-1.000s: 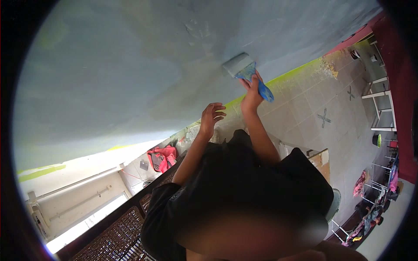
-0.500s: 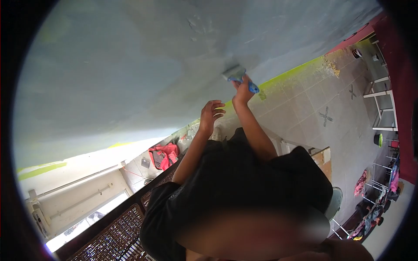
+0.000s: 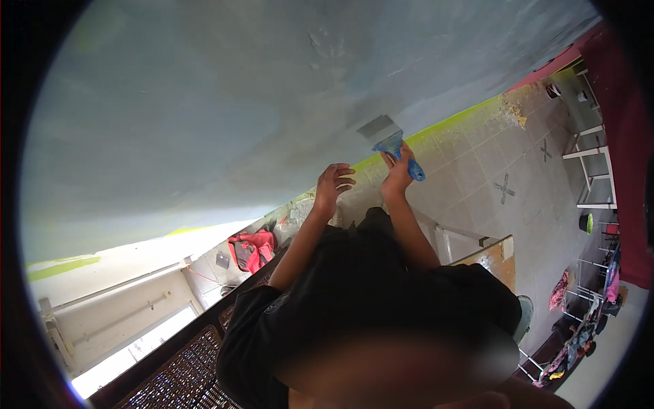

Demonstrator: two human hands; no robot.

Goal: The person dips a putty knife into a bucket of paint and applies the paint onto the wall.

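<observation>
Flat grey-bladed, blue-handled scraper (image 3: 390, 142); likely light, stiff; hold by handle (image 3: 416, 170); right hand (image 3: 398, 178) wrapped round it; left hand (image 3: 332, 184) half-open, empty.

Tool (image 3: 388, 142): handle partly hidden by the right hand (image 3: 398, 174); whether its blade touches the wall (image 3: 204, 102), cannot tell.
Wall: cut off at the top.
Head (image 3: 388, 368): blurred.
Wicker (image 3: 184, 371): cut off at the bottom.
Clutter (image 3: 587, 334): at the floor's (image 3: 470, 180) right edge, too small to sort.
</observation>
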